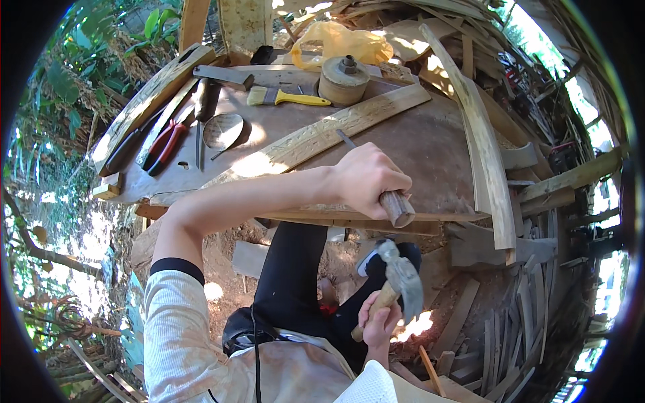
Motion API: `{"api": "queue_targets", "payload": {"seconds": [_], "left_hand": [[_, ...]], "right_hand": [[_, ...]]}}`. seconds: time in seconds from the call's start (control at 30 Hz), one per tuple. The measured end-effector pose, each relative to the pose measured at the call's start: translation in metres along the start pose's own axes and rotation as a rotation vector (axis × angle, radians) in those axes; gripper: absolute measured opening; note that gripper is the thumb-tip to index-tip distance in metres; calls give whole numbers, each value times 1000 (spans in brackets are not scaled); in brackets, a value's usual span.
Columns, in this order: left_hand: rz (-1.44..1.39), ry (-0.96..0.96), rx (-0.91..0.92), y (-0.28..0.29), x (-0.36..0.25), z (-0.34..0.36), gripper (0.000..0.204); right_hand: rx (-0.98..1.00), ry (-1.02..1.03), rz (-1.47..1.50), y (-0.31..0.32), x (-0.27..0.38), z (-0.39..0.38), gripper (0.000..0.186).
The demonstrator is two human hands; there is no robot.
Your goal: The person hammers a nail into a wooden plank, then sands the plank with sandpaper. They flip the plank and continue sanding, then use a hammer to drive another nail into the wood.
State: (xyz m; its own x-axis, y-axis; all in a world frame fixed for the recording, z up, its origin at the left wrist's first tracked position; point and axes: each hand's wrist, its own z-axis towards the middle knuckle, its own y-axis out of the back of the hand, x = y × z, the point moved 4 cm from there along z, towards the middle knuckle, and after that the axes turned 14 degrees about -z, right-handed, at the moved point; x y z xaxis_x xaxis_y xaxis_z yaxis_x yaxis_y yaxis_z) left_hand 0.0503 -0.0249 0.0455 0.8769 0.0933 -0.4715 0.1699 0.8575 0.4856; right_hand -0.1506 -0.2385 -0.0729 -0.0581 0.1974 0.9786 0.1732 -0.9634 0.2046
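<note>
My left hand (366, 180) grips a wooden-handled chisel (396, 207) at the workbench's (416, 144) near edge; just below it, my right hand (380, 324) holds the hammer (398, 277), head uppermost.

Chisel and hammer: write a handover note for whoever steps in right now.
Left hand: closed around the wooden handle of the chisel, its blade lying on the curved plank on the workbench.
Right hand: grips the hammer, raised below the chisel's end, not touching it.
Nearby: yellow-handled brush, red pliers, round wooden block.
Done: no finished cut is visible.
Left: cannot tell; the plank under the chisel looks uncut.
</note>
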Motion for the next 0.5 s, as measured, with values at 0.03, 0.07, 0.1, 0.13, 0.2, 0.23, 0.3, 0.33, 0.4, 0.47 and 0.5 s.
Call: {"api": "queue_targets", "payload": {"seconds": [0.03,0.07,0.1,0.13,0.2,0.23,0.3,0.33,0.4,0.47,0.5], "left_hand": [[2,25,-10,2,-1,0,14],[-2,42,-18,2,-1,1,13],[-6,49,-5,0,0,4,13],[-15,55,12,-5,1,8,13],[-13,83,25,-5,1,11,12],[-4,104,22,1,1,11,12],[-1,124,8,9,2,13,12],[-6,123,-3,10,4,15,12],[-15,119,-22,12,6,17,13],[-19,112,-41,16,7,15,13],[-10,116,-44,16,7,13,14]], "right_hand": [[-8,47,1,1,10,4,70],[-25,94,0,3,22,7,72],[-135,157,-27,3,41,9,72],[-212,215,-16,5,61,9,72],[-288,394,76,8,82,19,71],[-287,512,161,9,88,26,70],[-306,521,96,6,87,37,68],[-287,460,31,5,87,41,68],[-202,219,-58,3,92,48,62],[-147,187,-119,1,93,53,58],[-165,321,-145,1,86,53,58]]}}
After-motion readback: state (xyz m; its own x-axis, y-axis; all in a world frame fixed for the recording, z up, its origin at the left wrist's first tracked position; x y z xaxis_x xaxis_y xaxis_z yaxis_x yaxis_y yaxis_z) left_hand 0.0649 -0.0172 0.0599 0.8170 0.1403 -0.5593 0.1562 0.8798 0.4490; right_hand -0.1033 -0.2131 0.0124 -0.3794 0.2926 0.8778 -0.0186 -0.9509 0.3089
